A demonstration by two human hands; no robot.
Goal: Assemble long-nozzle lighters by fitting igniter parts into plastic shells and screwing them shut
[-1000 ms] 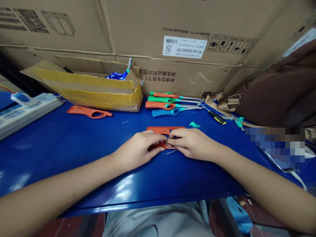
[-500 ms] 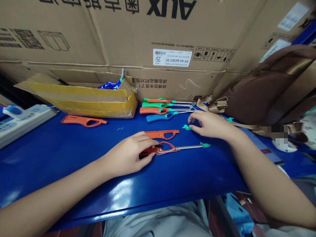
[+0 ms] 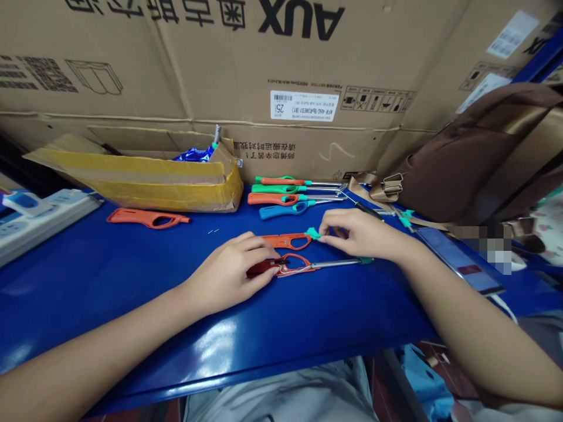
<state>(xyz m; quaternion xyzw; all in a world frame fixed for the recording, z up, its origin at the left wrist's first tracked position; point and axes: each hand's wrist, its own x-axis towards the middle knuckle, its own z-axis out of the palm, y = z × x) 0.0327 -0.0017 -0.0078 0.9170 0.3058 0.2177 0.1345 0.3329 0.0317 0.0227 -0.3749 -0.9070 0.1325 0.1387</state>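
Note:
My left hand [image 3: 240,264] is closed around the orange handle of an opened long-nosed lighter [image 3: 299,266], whose metal tube points right with a green collar [image 3: 364,261] near its tip. A thin wire shows at its trigger loop. Between the thumb and fingers of my right hand [image 3: 352,231] is a small green plastic piece [image 3: 313,234]. That piece is at the right end of an orange handle half [image 3: 288,241] lying just beyond the lighter; whether they touch I cannot tell. My left fingers partly cover both orange parts.
Several lighters [image 3: 281,212] lie in a row at the back. An orange handle shell [image 3: 149,218] sits before a taped carton [image 3: 176,190]. A power strip [image 3: 53,214] is at left; a screwdriver [image 3: 363,208], phone [image 3: 460,258] and brown bag [image 3: 475,158] are at right.
My right hand has picked up the small green piece and moved left with it to the end of the orange handle half. My left hand has stayed on the lighter.

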